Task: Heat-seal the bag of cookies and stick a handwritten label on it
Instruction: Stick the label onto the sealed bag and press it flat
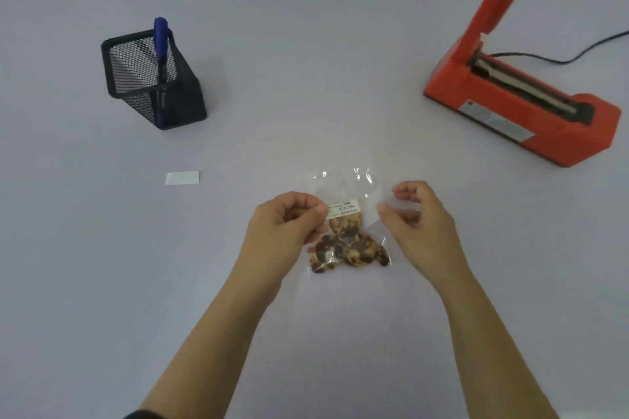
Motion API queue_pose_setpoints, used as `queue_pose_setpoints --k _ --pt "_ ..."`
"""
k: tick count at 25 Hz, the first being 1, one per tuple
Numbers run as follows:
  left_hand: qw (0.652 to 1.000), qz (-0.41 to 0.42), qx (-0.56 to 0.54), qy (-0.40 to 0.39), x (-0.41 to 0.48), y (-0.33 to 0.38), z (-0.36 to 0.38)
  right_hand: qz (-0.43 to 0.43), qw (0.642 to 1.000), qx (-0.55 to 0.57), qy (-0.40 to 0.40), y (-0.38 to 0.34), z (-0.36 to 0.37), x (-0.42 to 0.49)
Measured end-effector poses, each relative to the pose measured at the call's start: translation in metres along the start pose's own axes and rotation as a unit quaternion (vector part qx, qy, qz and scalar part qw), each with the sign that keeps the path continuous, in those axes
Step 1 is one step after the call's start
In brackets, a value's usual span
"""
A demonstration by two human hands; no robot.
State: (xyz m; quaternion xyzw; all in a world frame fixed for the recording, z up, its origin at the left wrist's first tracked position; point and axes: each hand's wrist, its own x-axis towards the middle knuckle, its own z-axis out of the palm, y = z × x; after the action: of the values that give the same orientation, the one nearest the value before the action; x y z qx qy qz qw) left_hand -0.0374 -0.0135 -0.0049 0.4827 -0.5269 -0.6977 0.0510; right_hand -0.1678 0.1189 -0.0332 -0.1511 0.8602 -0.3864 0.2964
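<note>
Cookies (347, 250) in a clear bag (343, 224) sit near the middle of the pale grey worktop (306, 61), close to the person, between both hands.

By size, the worktop comes first, filling the whole view. Next is the red heat sealer (524, 112) at the far right, its arm raised steeply and its sealing bar exposed, with a black cord (578, 51) trailing off to the right edge. A black mesh pen holder (153, 82) stands at the far left, well apart from the bag, with a blue pen (160, 44) upright inside it.

The bag lies flat, its brown cookies bunched in the lower part and its upper part crinkled and see-through. The left hand (282, 224) has its grip pinching the left end of a small white label (343, 209) with dark handwriting, which lies across the bag just above the cookies. The right hand (418, 211) has its grip pinching the right edge of the bag between thumb and fingertips.

Smallest is a blank white paper strip (182, 177) lying flat on the worktop to the left, below the pen holder.
</note>
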Motion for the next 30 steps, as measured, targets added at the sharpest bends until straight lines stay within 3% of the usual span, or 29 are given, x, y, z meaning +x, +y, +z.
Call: queue_pose_setpoints --k 8,13,22,30 --pt "0.994 -0.002 0.111 -0.005 0.034 -0.002 0.012 -0.076 0.996 0.008 -0.051 0.005 0.01 0.004" --pt "0.987 0.013 0.157 0.013 0.036 -0.004 0.01 -0.055 0.996 0.022 -0.064 0.005 0.01 0.005" --pt "0.98 0.03 0.193 0.031 0.033 -0.002 0.012 -0.012 1.0 0.019 0.022 -0.003 0.023 0.008" --pt "0.964 0.063 0.257 0.04 0.03 -0.003 0.014 -0.015 0.999 0.007 0.041 -0.004 0.029 0.008"
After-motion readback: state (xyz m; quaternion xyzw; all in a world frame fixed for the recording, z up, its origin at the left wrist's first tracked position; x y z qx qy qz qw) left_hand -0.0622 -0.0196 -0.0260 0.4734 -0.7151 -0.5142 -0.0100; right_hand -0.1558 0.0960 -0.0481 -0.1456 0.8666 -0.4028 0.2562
